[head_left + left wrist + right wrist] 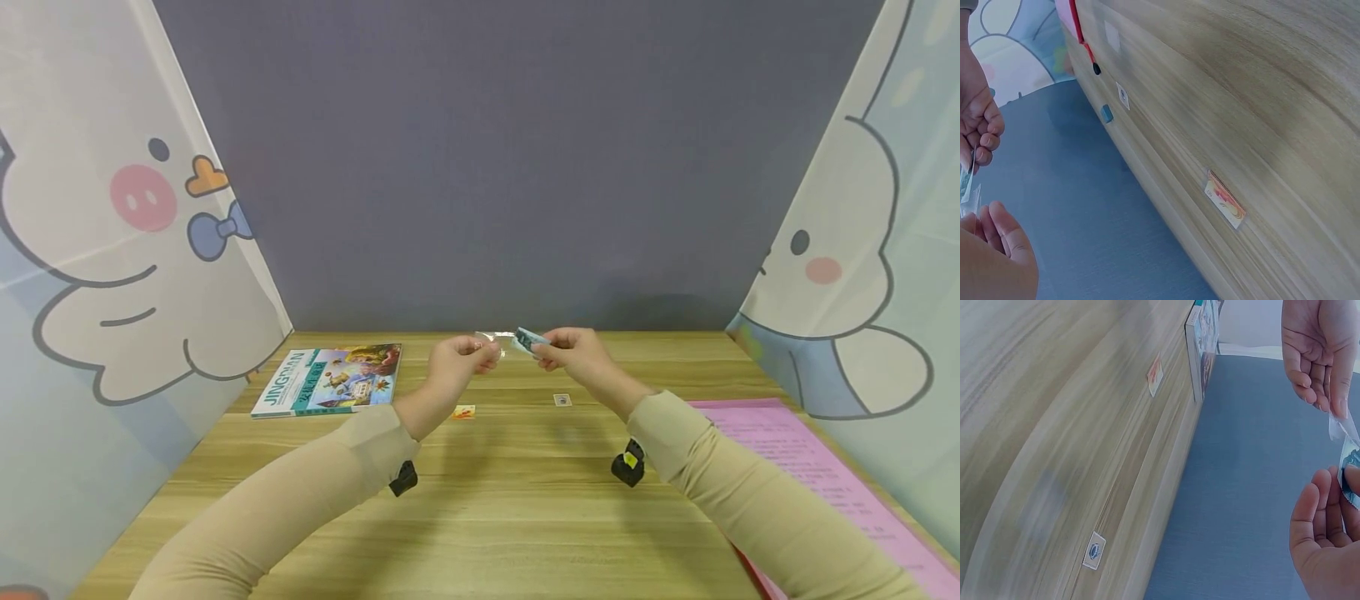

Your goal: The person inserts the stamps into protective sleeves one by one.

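Note:
Both hands are raised over the far part of the table, close together. My left hand [467, 358] pinches a clear plastic sleeve [491, 337] between thumb and fingers. A teal postage stamp [528, 340] with a toothed edge is pinched in my right hand [576, 357]; its thumb covers part of the picture. In the right wrist view the sleeve [1339, 428] meets the top of the stamp [1351, 456]. Below the hands, an orange-red stamp [464, 412] and a small pale stamp [562, 400] lie apart on the table.
A picture book [337, 379] lies at the back left. Pink printed paper [817, 483] covers the right side, partly under the right forearm. The left wrist view shows a small blue block [1107, 114] by the far edge and a black-tipped red item [1096, 67]. A grey panel [480, 167] stands behind.

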{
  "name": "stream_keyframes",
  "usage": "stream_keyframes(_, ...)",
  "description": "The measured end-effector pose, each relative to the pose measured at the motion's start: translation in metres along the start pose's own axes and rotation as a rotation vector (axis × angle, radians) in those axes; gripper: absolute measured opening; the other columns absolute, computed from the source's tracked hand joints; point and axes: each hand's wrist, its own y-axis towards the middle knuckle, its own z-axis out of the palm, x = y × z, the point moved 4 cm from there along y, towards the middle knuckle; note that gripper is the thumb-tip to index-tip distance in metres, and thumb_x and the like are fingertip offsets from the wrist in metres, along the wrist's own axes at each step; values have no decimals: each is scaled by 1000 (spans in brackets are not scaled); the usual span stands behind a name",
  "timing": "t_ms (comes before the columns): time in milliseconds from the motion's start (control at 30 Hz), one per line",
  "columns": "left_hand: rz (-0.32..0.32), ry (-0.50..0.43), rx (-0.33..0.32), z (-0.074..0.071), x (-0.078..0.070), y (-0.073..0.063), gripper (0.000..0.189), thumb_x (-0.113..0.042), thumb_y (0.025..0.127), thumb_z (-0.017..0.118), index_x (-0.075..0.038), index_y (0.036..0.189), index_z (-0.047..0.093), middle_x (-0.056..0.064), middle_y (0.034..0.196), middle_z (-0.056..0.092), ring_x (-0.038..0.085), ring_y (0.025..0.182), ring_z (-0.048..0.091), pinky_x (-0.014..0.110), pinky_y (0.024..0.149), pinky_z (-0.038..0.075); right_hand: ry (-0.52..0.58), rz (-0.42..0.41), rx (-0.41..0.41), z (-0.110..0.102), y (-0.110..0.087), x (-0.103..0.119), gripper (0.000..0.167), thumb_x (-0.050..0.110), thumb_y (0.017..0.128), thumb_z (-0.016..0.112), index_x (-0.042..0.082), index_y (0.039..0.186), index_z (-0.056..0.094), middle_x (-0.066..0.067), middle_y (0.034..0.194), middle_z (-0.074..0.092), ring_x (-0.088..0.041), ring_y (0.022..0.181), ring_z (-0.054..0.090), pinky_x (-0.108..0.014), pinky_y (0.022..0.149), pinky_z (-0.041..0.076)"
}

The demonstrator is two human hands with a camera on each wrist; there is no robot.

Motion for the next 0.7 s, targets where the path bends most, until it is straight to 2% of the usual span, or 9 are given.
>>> stream_keyframes(100,-4,-7,-1,0,0,-1,17,-13,88,72,3,94,71,7,82,72,14,72,69,31,75,61,-23,5,5,0,-1,0,23,16,95,64,-5,104,65,4,78,67,-17,79,63,-24,73,54)
stream_keyframes(200,-5,-15,4,0,1,-1,16,-12,89,71,3,95,71,10,84,72,26,80,71,29,74,61,-41,5,9,1,-1,-1,22,17,95,65,-3,103,66,3,78,67,-18,79,63,-27,74,55)
stream_keyframes(333,-4,-4,10,-1,2,0,16,-12,89,70,2,97,71,12,85,73,24,78,71,28,72,60,-69,11,19,3,0,-3,21,18,94,66,-2,102,67,1,79,68,-17,76,62,-26,72,55)
stream_keyframes(433,-7,-1,13,-2,3,-1,15,-12,89,70,2,97,71,9,84,72,15,72,69,33,75,61,-79,22,30,4,0,-4,21,17,94,66,-2,101,67,0,79,67,-18,76,62,-25,71,55)
stream_keyframes(500,-6,-3,14,-2,3,-1,15,-11,89,70,2,97,71,9,83,72,16,73,69,36,77,61,-76,28,37,4,0,-4,21,17,93,66,-2,101,67,-1,80,67,-20,77,62,-26,71,55)
stream_keyframes(700,-6,11,11,-2,4,-2,15,-13,89,71,0,97,71,8,83,72,17,74,68,33,75,60,-85,27,52,4,0,-7,22,17,93,66,-4,102,67,-3,83,67,-17,75,62,-27,72,56)
